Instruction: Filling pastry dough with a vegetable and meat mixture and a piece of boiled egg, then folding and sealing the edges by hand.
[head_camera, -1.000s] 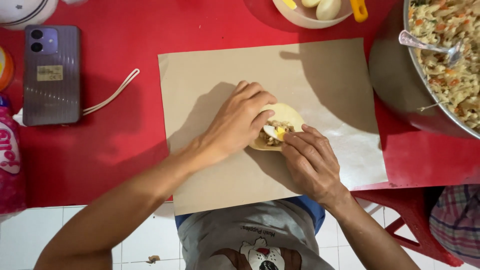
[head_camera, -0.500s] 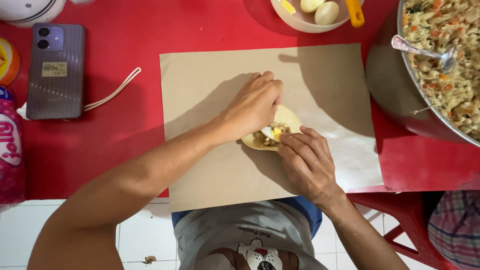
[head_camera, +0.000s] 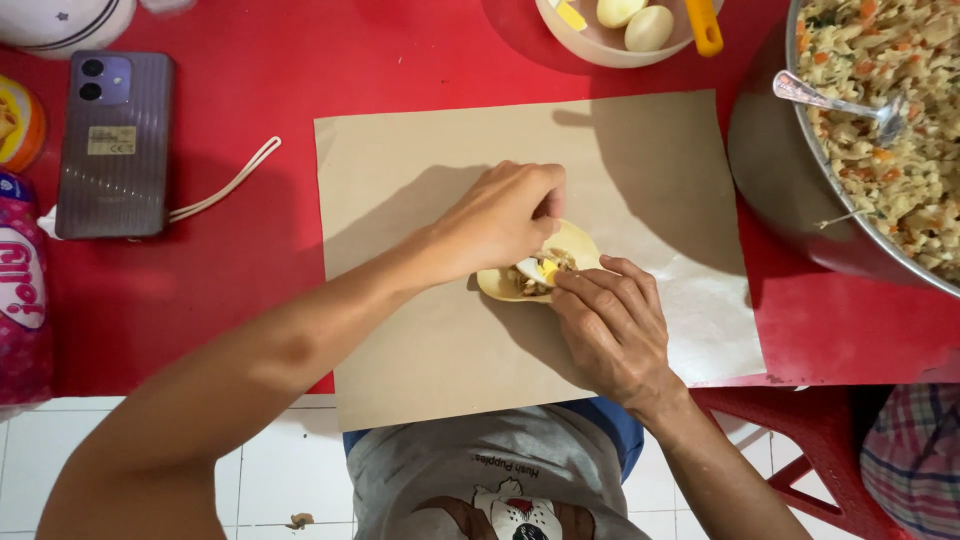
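dough round (head_camera: 580, 243) sits centre frame on the brown paper sheet (head_camera: 420, 330), filling with an egg piece (head_camera: 533, 270) heaped in the middle. Left hand (head_camera: 500, 215) comes in from lower left, fingers curled narrow, pinching the upper edge of the dough. Right hand (head_camera: 610, 325) comes from below, fingertips pressed on the lower-right rim, partly covering it; can't tell if it grips or just pushes. Dough lies between the two hands, touching both

Handling, my read: thin, soft, floppy, light, likely tears if pulled hard; filling is loose and will spill if tilted. Best held at the bare rim, not the loaded middle, with support under it

Around: pot of mixed filling (head_camera: 890, 130) with spoon (head_camera: 835, 100) at upper right, bowl of eggs (head_camera: 620, 25) top centre, phone (head_camera: 112, 140) upper left, all well apart from the hands
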